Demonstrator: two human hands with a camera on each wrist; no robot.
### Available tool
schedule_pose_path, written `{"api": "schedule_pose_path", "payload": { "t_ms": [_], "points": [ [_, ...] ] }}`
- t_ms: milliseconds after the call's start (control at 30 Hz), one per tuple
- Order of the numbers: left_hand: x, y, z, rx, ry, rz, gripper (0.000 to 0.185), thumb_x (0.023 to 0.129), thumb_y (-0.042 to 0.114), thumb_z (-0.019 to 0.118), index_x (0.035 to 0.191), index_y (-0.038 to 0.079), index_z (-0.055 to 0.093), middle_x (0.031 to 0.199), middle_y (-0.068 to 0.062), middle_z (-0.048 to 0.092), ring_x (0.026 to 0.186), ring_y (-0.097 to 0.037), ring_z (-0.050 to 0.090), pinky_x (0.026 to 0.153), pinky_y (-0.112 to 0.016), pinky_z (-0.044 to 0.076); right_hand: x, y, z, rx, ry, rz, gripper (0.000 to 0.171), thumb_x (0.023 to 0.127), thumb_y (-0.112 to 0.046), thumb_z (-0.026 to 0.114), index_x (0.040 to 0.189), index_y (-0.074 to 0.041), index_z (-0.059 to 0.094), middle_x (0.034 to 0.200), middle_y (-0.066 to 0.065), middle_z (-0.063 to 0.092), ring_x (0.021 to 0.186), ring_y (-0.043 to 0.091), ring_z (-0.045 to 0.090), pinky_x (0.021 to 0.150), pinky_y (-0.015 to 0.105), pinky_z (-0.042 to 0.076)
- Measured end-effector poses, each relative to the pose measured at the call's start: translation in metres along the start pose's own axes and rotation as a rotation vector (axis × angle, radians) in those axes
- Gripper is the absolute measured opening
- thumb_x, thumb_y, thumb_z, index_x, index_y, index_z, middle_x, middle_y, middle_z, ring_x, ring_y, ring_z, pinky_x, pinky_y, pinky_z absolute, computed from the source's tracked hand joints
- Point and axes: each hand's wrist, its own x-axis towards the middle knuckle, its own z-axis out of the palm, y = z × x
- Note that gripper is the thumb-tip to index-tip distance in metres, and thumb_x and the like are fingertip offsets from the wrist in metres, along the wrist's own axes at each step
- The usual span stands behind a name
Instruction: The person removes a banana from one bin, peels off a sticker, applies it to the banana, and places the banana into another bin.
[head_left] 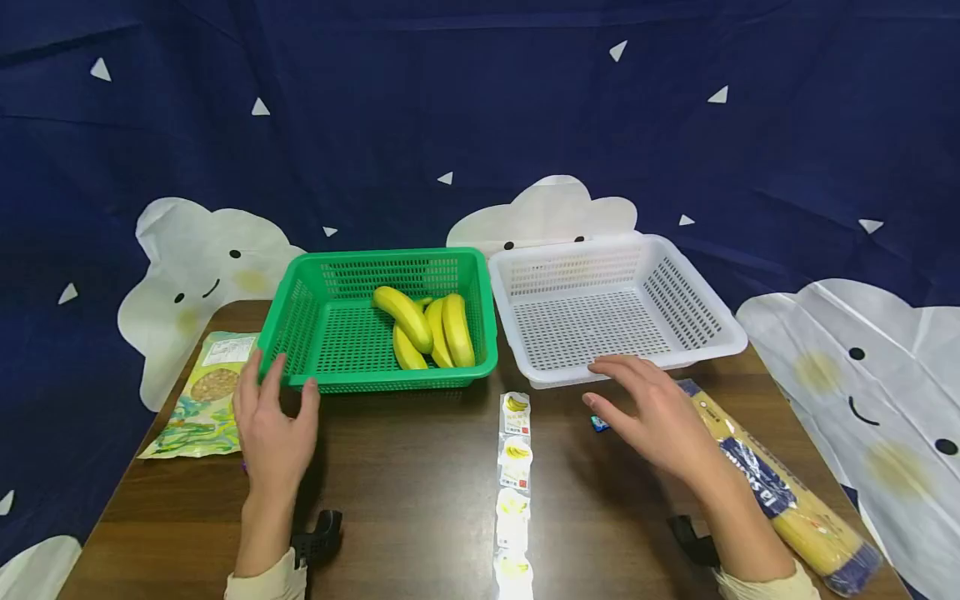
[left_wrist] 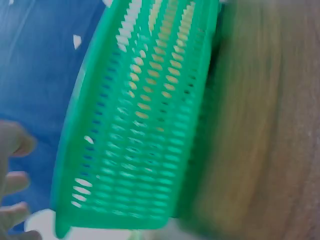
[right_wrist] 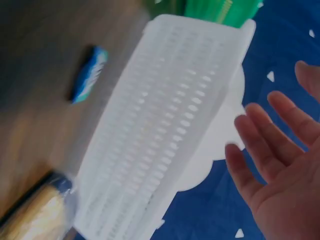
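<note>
A green basket (head_left: 300,321) with a bunch of bananas (head_left: 427,327) in it stands at the back of the table; its side wall (left_wrist: 145,125) fills the left wrist view. Beside it on the right stands an empty white basket (head_left: 697,308), also seen from the side (right_wrist: 160,145). My left hand (head_left: 273,421) hovers open just in front of the green basket's near left corner, holding nothing. My right hand (head_left: 656,412) hovers open before the white basket's front rim, fingers spread (right_wrist: 272,165). A small blue packet (head_left: 598,424) lies under its fingertips (right_wrist: 89,74).
A strip of banana-printed cups (head_left: 514,467) runs down the table's middle. A long packet of spaghetti (head_left: 780,492) lies at the right, a green snack bag (head_left: 202,404) at the left edge. Dark blue cloth with cloud shapes hangs behind.
</note>
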Motion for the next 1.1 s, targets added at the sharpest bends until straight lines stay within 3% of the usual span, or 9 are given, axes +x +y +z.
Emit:
{"api": "schedule_pose_path", "payload": {
  "t_ms": [100,233,400,467,567,700,833,1100],
  "points": [
    [0.001,-0.013,0.008,-0.148,0.069,-0.203,0.051,0.092,0.031,0.064,0.137,0.009,0.054,0.153,-0.001,0.029,0.140,-0.023,0.023,0.108,-0.052,0.024,0.012,0.000,-0.005,0.104,-0.035,0.044,0.038,0.091,-0.042,0.065,0.120,-0.018,0.065,0.120,-0.005,0.060,0.113,0.018,0.055,0.093,0.044,0.043],
    [0.004,-0.028,0.013,-0.333,0.057,-0.406,0.051,0.094,0.034,0.061,0.140,0.014,0.051,0.152,-0.002,0.029,0.138,-0.020,0.027,0.107,-0.049,0.030,0.032,-0.003,-0.003,0.229,-0.080,0.081,0.032,0.092,-0.038,0.064,0.117,-0.017,0.067,0.112,-0.004,0.064,0.100,0.016,0.061,0.083,0.041,0.050],
    [0.006,-0.036,0.016,-0.583,0.019,-0.560,0.053,0.094,0.030,0.062,0.143,0.021,0.044,0.143,-0.010,0.041,0.129,-0.021,0.039,0.102,-0.038,0.036,0.058,-0.006,-0.001,0.343,-0.147,0.122,0.030,0.092,-0.036,0.064,0.115,-0.016,0.068,0.106,-0.007,0.066,0.094,0.012,0.062,0.079,0.036,0.052],
    [0.008,-0.036,0.017,-0.665,0.009,-0.573,0.054,0.095,0.027,0.062,0.144,0.021,0.041,0.141,-0.014,0.043,0.127,-0.023,0.042,0.099,-0.031,0.037,0.070,-0.007,-0.001,0.382,-0.175,0.134,0.031,0.092,-0.037,0.065,0.115,-0.016,0.068,0.105,-0.007,0.067,0.094,0.012,0.062,0.079,0.036,0.052],
    [0.009,-0.028,0.016,-0.672,0.006,-0.571,0.053,0.096,0.026,0.060,0.144,0.020,0.040,0.141,-0.017,0.043,0.127,-0.024,0.043,0.094,-0.024,0.039,0.088,-0.008,0.001,0.432,-0.236,0.148,0.035,0.092,-0.039,0.064,0.117,-0.016,0.067,0.106,-0.005,0.067,0.095,0.013,0.061,0.079,0.037,0.051],
    [0.009,-0.021,0.017,-0.662,0.012,-0.567,0.051,0.096,0.024,0.058,0.144,0.018,0.040,0.141,-0.018,0.043,0.127,-0.026,0.043,0.093,-0.030,0.039,0.117,-0.012,0.005,0.514,-0.326,0.191,0.039,0.091,-0.038,0.065,0.120,-0.011,0.066,0.109,0.001,0.066,0.092,0.018,0.063,0.079,0.036,0.052],
    [0.010,-0.028,0.024,-0.618,0.025,-0.556,0.051,0.096,0.027,0.059,0.143,0.022,0.041,0.140,-0.014,0.045,0.126,-0.024,0.044,0.093,-0.031,0.039,0.145,-0.022,0.009,0.575,-0.398,0.205,0.041,0.092,-0.034,0.064,0.122,-0.005,0.064,0.110,0.005,0.066,0.089,0.025,0.066,0.080,0.040,0.053],
    [0.007,-0.038,0.030,-0.500,0.080,-0.536,0.048,0.096,0.033,0.058,0.141,0.030,0.044,0.135,-0.009,0.051,0.122,-0.020,0.048,0.093,-0.031,0.039,0.183,-0.049,0.030,0.556,-0.463,0.143,0.039,0.092,-0.030,0.065,0.121,-0.004,0.063,0.110,0.005,0.065,0.090,0.030,0.065,0.080,0.037,0.053]
  ]
}}
